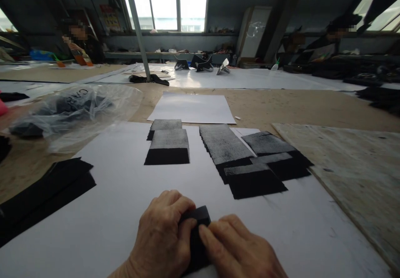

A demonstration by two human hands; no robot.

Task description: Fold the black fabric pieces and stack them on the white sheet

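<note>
One black piece point(196, 255) at the near edge of the white sheet point(121, 215), low in view, between both hands; its far end looks folded over, and a pale grey patch shows at its near end

Left hand point(165, 230): thumb on top, fingers curled at the far end, closed with no gap seen; likely a pinch that keeps the fold from springing back

Right hand point(243, 246): fingers bunched, tips against the piece's right side; cannot tell whether they pinch or only press, underside hidden; probably there to steady the edge

Ahead, on the same sheet: a left pair of part-grey pieces point(170, 140) and a right group of similar pieces point(229, 145), overlapping in steps; the overlap leaves edges showing, perhaps for easy picking up

Left: long black strips point(46, 192) lying partly on the sheet, clear of the hands; behind them a clear plastic bag point(126, 99) with dark stuff inside

Right: a worn board point(353, 165) alongside the sheet

Farther off: white paper point(192, 107) on the tan tabletop point(275, 107), then a pole point(137, 24); two people beyond
</note>
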